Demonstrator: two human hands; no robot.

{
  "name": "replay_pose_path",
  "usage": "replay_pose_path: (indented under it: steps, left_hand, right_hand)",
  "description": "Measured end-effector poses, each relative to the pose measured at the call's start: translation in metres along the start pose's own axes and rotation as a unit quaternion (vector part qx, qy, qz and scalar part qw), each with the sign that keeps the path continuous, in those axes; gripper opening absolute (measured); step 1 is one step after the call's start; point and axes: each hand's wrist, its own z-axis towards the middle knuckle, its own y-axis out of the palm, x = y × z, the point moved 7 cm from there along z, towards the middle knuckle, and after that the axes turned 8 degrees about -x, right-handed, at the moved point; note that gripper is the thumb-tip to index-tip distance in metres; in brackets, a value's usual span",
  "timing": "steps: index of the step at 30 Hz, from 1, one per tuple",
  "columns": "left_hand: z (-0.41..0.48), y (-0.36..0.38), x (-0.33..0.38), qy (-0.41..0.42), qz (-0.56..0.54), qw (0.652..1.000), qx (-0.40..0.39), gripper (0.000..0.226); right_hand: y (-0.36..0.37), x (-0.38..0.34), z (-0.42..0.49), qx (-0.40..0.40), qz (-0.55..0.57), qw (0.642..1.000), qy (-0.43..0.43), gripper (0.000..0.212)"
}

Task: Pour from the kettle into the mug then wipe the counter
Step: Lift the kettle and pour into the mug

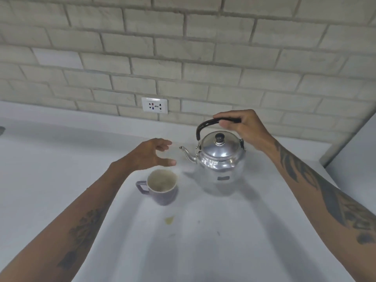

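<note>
Polished silver kettle (220, 157) standing upright on the white tabletop (223, 231), right of centre, domed lid topped by a dark knob (219, 137), small dark label low on the belly. Black arched handle (205, 125) raised over the lid, gripped at its right end by the right hand (242, 127), fingers wrapped over the bar and thumb tucked under; far end of the handle hidden inside that grip. Thin curved spout (187, 152) pointing left, toward the left hand (152, 154). Lilac mug (161, 187) upright on the tabletop just left of and nearer than the kettle, apart from it, pale inside, squared loop handle (141, 186) sticking out to the left. Contents of the mug hard to make out: pale, perhaps stained, no clear liquid level. Left hand hovering just beyond the mug's rim, fingers spread and loosely curled, holding nothing, fingertips blurred. Small yellowish spot (169, 220) on the tabletop nearer than the mug, with fainter specks to its right. Both forearms tattooed, cut off at the lower edge of the view. White wall socket (154, 105) low in the pale brick wall (183, 47) behind the tabletop. Dark object cut off at the far left edge, not identifiable.
</note>
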Motion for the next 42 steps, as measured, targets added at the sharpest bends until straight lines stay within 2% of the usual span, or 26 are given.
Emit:
replay_pose_path:
  steps: [2,5,10,15,24,27,35,38,42]
  left_hand:
    - [-0.015,0.008,-0.036,-0.056,0.033,0.997,-0.038,0.090]
    - [-0.032,0.022,-0.066,-0.092,0.056,0.993,-0.055,0.107]
    - [-0.043,0.030,-0.066,-0.048,0.069,0.996,-0.028,0.071]
    - [-0.046,0.030,-0.063,-0.032,0.058,0.998,-0.017,0.054]
    - [-0.047,0.032,-0.068,-0.017,0.022,1.000,0.012,0.056]
    - [-0.044,0.034,-0.074,-0.021,0.028,0.999,0.013,0.072]
    - [-0.041,0.034,-0.077,-0.010,0.025,1.000,0.012,0.073]
    - [-0.040,0.034,-0.081,-0.015,0.024,1.000,0.013,0.083]
    - [-0.039,0.034,-0.081,-0.008,0.021,1.000,0.012,0.072]
  right_hand:
    - [0.010,-0.009,0.001,-0.023,-0.029,0.999,-0.007,0.023]
    - [0.026,-0.023,0.001,-0.054,-0.065,0.996,-0.006,0.023]
    - [0.053,-0.045,0.005,-0.093,-0.143,0.985,-0.003,0.021]
    - [0.080,-0.064,0.010,-0.144,-0.218,0.965,-0.006,0.020]
    - [0.095,-0.073,0.014,-0.173,-0.289,0.942,0.012,0.020]
    - [0.096,-0.074,0.016,-0.180,-0.305,0.935,0.017,0.019]
    - [0.096,-0.077,0.018,-0.188,-0.321,0.928,0.020,0.018]
    - [0.096,-0.077,0.020,-0.187,-0.325,0.927,0.023,0.018]
    - [0.098,-0.079,0.022,-0.190,-0.332,0.924,0.024,0.018]
